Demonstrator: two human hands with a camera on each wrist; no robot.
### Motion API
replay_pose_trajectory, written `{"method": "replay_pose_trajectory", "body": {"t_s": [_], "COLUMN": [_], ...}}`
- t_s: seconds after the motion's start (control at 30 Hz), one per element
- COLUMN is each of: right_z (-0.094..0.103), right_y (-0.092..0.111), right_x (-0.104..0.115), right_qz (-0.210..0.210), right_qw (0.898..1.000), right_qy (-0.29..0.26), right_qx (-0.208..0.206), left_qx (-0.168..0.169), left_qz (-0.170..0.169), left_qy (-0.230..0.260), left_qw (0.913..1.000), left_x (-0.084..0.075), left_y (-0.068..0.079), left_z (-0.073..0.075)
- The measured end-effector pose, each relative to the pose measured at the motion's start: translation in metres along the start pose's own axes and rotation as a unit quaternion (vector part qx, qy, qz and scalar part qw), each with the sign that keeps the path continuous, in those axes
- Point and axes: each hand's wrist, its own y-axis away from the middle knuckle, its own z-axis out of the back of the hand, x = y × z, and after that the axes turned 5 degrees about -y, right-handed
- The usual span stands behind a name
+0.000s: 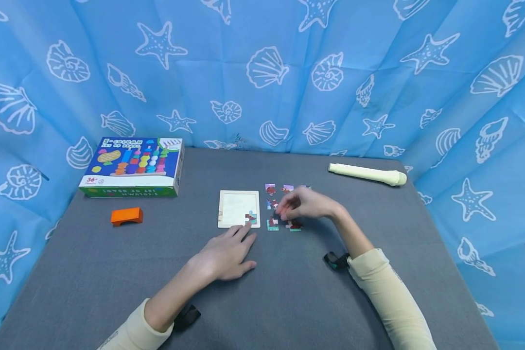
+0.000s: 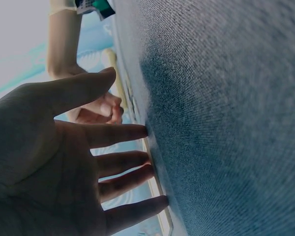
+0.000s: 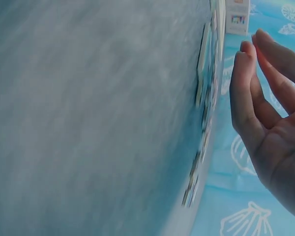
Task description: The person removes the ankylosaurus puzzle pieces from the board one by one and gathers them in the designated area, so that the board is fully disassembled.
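Observation:
A square wooden puzzle tray [image 1: 232,209] lies mid-table with one jigsaw piece [image 1: 252,218] in its near right corner. My left hand [image 1: 225,255] has its fingers spread, fingertips at the tray's near edge. In the left wrist view, straight fingers [image 2: 130,214] reach that edge and grip nothing. To the tray's right lie several loose jigsaw pieces, among them a purple one [image 1: 270,189] and a teal one [image 1: 272,224]. Over them hovers my right hand [image 1: 308,203], partly covering some. The right wrist view shows its fingers [image 3: 243,73] loosely bent, apart from the pieces, with nothing visible between them.
A bead-set box [image 1: 131,167] stands at the back left, with an orange arch-shaped block [image 1: 127,216] in front of it. Toward the back right lies a pale yellow stick with a knobbed end [image 1: 363,173]. A blue shell-patterned curtain [image 1: 227,87] hangs behind the grey table.

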Motion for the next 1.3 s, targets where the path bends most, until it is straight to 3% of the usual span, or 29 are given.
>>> {"method": "replay_pose_trajectory", "body": {"t_s": [0.57,1.07,1.3], "right_z": [-0.015,-0.024,-0.027], "right_y": [-0.037,-0.065,-0.072], "right_x": [0.016,0.029,0.031], "right_qz": [0.037,-0.034,-0.041], "right_qw": [0.998,0.999,0.999], "right_qy": [-0.037,-0.004,0.007], "right_qx": [0.028,0.036,0.035], "left_qx": [0.001,-0.003,0.002], "left_qz": [-0.003,-0.009,-0.005], "left_qy": [-0.001,-0.002,0.002], "left_qw": [1.0000,1.0000,1.0000], "left_x": [0.001,0.002,0.002], "left_y": [0.000,0.000,0.001], "left_z": [0.000,0.000,0.000]}}
